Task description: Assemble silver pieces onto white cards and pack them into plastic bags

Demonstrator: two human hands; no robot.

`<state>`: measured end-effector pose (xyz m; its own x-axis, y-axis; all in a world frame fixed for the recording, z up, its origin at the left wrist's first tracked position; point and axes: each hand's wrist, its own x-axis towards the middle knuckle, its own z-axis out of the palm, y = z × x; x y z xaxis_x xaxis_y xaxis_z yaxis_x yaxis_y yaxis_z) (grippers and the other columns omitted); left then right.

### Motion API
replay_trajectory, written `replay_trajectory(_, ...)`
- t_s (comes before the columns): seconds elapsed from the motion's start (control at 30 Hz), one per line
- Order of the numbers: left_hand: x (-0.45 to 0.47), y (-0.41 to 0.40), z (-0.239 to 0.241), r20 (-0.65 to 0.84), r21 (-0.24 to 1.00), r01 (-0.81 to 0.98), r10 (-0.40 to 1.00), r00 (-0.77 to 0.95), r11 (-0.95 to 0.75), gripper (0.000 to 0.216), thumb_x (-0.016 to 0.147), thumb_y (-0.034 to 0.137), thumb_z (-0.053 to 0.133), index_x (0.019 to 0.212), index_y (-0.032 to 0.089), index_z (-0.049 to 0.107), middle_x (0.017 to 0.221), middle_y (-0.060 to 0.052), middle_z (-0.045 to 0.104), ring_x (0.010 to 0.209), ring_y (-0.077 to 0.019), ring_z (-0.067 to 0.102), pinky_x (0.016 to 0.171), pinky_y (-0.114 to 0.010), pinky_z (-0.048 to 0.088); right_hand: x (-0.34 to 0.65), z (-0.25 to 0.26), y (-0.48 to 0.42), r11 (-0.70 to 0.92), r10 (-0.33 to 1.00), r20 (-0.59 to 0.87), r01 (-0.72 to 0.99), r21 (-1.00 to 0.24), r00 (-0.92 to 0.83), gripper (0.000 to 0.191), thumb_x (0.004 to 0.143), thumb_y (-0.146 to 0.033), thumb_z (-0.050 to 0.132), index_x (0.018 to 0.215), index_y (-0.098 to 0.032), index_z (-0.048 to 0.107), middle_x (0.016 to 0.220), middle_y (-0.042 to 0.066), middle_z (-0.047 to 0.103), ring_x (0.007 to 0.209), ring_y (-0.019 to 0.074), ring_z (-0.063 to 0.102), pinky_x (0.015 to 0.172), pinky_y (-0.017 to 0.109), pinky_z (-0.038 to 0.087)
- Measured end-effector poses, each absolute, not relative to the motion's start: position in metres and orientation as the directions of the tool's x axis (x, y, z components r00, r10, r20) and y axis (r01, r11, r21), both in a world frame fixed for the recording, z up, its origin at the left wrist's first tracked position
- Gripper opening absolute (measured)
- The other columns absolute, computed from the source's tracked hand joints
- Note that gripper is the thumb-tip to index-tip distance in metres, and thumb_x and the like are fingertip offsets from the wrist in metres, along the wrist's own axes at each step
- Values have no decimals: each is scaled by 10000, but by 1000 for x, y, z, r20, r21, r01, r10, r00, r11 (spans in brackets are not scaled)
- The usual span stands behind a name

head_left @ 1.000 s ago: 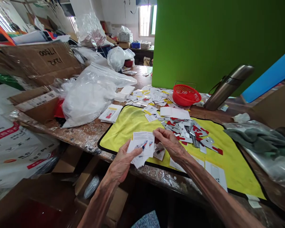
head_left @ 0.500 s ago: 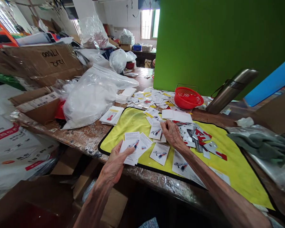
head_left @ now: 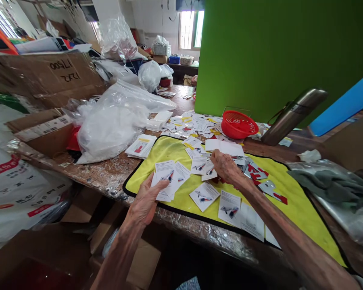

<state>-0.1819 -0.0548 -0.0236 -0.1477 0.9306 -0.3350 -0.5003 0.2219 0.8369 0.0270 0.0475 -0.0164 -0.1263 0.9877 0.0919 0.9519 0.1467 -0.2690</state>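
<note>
Several printed cards [head_left: 166, 171], white with a small coloured picture, are fanned out in my left hand [head_left: 148, 197], the thumb pressed on top. My right hand [head_left: 225, 165] is above the pile to the right, fingers curled down at a card near the white slips [head_left: 224, 147]. Its fingertips are partly hidden, and what they grip, if anything, cannot be made out. Beside it lie loose cards [head_left: 199, 165] and a heap of grey metal pieces with red parts [head_left: 255, 171]. More cards [head_left: 230, 207] lie along the front of the yellow cloth [head_left: 302, 217].
A red plastic basket [head_left: 239, 125] and a leaning steel flask [head_left: 293, 117] stand behind the cloth. White plastic bags [head_left: 111, 125] and a card stack [head_left: 140, 146] are at the left. A green panel [head_left: 278, 52] rises at the back; a dark cloth [head_left: 329, 181] lies right.
My right hand has shifted slightly to the right and up, away from the loose cards. My left hand still holds its fanned cards. The view has moved a little.
</note>
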Motion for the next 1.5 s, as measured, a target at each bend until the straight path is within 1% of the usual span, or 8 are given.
replay_trajectory(0.13,-195,-56,-25,-350,839,-498,917,-191,217,525,554,188,802,1059,136,665,984,-83,737,858,-212,694,711,-240,542,43,0,47,109,990,116,961,-255,-82,156,829,-91,416,841,-170,549,684,85,610,636,217,557,567,306,337)
replay_trajectory(0.33,-199,-58,-20,-326,855,-492,909,-259,166,538,557,190,796,1076,149,662,1013,-78,731,931,-229,681,773,-260,545,18,-5,17,175,984,109,642,-746,-141,93,859,-244,434,802,-208,498,606,-9,590,513,145,550,511,256,401)
replay_trajectory(0.53,-196,-61,-22,-326,843,-506,922,-211,182,571,552,196,804,1100,147,650,1008,-80,732,930,-237,682,783,-273,548,-3,-30,13,366,923,248,869,-333,-294,230,889,-184,424,1056,-173,581,1030,117,658,955,242,593,804,360,428)
replay_trajectory(0.7,-199,-59,-29,-324,845,-507,917,-232,170,547,569,197,801,1092,143,649,1024,-83,728,915,-220,684,717,-229,538,9,-30,20,525,849,180,831,-183,-496,194,890,-155,444,877,-185,635,1004,99,652,1018,248,554,938,434,351)
replay_trajectory(0.87,-197,-57,-32,-336,835,-523,910,-242,169,595,550,215,804,1117,139,642,1018,-84,729,953,-227,671,786,-250,530,22,-24,-27,615,775,134,687,-388,-618,182,915,-287,461,1029,-231,592,1058,79,596,991,211,560,867,354,443)
replay_trajectory(1.07,-196,-57,-32,-345,833,-524,906,-244,176,569,549,201,802,1096,144,657,1025,-85,727,968,-245,669,814,-279,535,34,-49,-59,539,827,62,758,-369,-558,442,826,-363,602,1230,-236,476,1150,117,570,1108,294,500,962,517,353)
replay_trajectory(1.2,-195,-58,-31,-321,832,-533,918,-232,156,546,558,203,803,1083,145,663,1031,-80,727,995,-247,661,857,-289,531,30,-46,-58,434,871,8,762,-480,-491,339,808,-299,587,1130,-236,503,1138,91,585,1098,275,514,946,485,366)
replay_trajectory(1.5,-201,-64,-24,-325,836,-525,915,-239,160,527,579,195,798,1086,159,658,1036,-70,726,977,-237,669,834,-276,540,2,-5,-15,298,827,-101,584,-755,-553,103,833,-230,451,873,-188,536,817,27,595,723,166,539,625,282,428)
